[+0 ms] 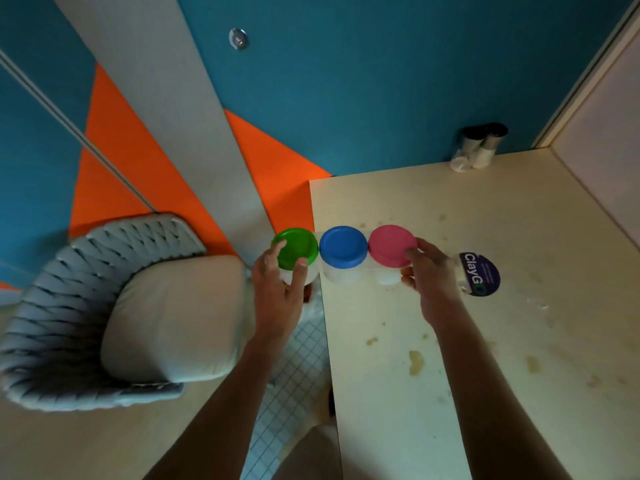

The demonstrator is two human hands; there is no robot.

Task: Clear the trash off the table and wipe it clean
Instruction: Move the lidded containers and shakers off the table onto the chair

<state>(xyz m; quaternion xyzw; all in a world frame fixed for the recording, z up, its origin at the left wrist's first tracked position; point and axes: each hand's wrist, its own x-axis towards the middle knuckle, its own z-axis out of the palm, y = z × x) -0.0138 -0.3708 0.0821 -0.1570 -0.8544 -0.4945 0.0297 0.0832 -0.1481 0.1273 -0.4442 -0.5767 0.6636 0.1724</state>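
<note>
A stained table (485,341) fills the lower right of the frame. At centre, over its left edge, a clay pack (346,261) is gripped by the left hand (277,289) at the green tub and the right hand (431,275) at the pink.

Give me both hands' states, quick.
Left hand: grips the green tub.
Right hand: grips the pink tub.
</note>
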